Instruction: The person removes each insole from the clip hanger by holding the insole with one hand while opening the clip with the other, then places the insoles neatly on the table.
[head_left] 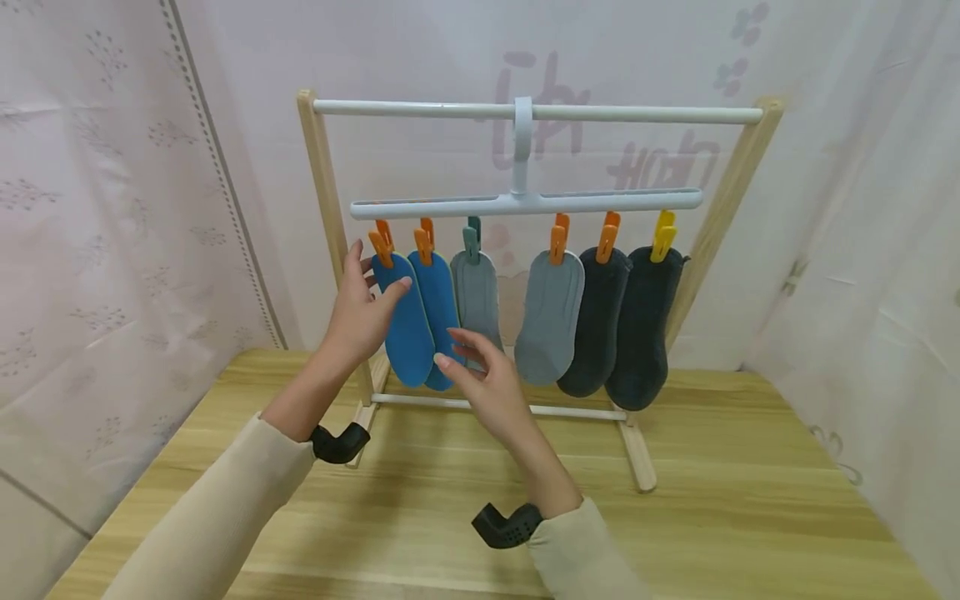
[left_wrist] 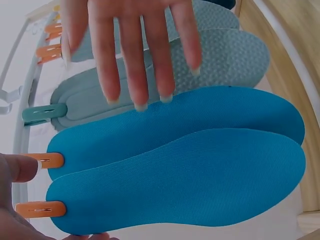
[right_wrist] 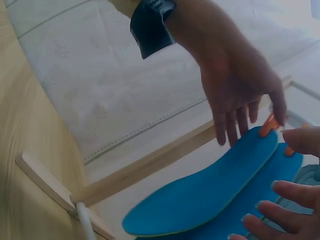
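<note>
Two blue insoles hang side by side from orange clips. My left hand (head_left: 365,315) is at the outer blue insole (head_left: 405,325), thumb in front near its top and the other fingers at its outer edge, partly behind it. The orange clip (left_wrist: 42,209) on that insole is beside the thumb. My right hand (head_left: 491,383) has its fingers extended, in front of the lower part of the second blue insole (head_left: 438,304) and the grey insole (head_left: 480,292). Whether it touches either is unclear.
A white hanger (head_left: 600,202) hangs from the top bar (head_left: 420,109) of a wooden rack (head_left: 723,200). Farther right hang another grey insole (head_left: 551,317) and two dark insoles (head_left: 641,333), on orange and yellow clips. The rack stands on a wood-grain table (head_left: 720,500).
</note>
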